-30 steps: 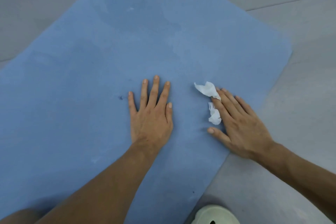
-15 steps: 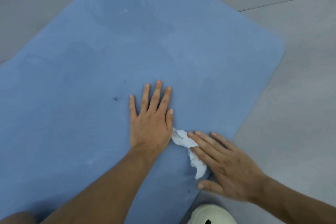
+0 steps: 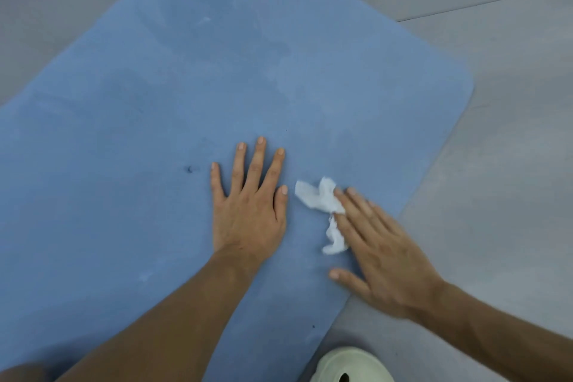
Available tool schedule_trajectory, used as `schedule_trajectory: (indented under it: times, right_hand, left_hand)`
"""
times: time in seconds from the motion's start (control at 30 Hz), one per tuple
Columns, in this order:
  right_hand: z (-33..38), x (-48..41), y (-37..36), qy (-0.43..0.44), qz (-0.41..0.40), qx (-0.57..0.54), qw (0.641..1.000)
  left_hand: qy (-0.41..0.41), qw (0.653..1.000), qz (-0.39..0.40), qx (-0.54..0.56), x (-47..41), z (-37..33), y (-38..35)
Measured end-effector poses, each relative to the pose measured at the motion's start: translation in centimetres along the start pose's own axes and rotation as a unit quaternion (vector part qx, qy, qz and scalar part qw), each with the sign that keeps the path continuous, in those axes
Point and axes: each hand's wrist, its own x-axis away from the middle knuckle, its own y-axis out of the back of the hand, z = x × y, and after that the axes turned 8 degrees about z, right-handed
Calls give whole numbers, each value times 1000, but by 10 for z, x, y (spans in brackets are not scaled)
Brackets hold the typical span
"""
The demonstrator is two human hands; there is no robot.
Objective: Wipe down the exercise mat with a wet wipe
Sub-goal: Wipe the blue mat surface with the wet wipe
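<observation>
A blue exercise mat [image 3: 186,87] lies on a grey floor and fills most of the view. My left hand [image 3: 248,205] rests flat on the mat, fingers straight and spread. Just to its right, my right hand [image 3: 381,251] presses a crumpled white wet wipe [image 3: 319,198] onto the mat with straight fingers. Part of the wipe sticks out beyond the fingertips and along the hand's left side; the rest is hidden under the fingers. The right hand is slightly blurred.
The grey floor [image 3: 496,164] borders the mat on the right, with the mat's right edge close behind my right hand. A pale green shoe [image 3: 353,366] shows at the bottom edge. A small dark speck [image 3: 189,169] marks the mat left of my left hand.
My right hand slid the wipe toward me next to my left wrist, then pushed it back away to beside my left thumb. My left hand stayed flat in place.
</observation>
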Motion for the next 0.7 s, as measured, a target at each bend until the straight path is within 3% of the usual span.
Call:
schedule_trajectory:
  times: [0.2,0.33,0.47,0.6,0.7]
  right_hand:
    - [7,23,-16,78,4,34,996]
    - [-50,0,3,-48,-63,31,996]
    - [-76,-9,10,-120,-29,47,991]
    - [-52,-2,4,-112,-12,29,993]
    - [-27,20,-6,-37,-3,33,999]
  left_hand:
    - [5,1000,4,5,2,-6,-1]
    - [8,1000,0,13,2,-5,-2]
    - [8,1000,-6,11,3,-6,-3]
    - [9,1000,-10,9,2,-6,-4]
    - [9,1000,-14,9,2,-6,-5]
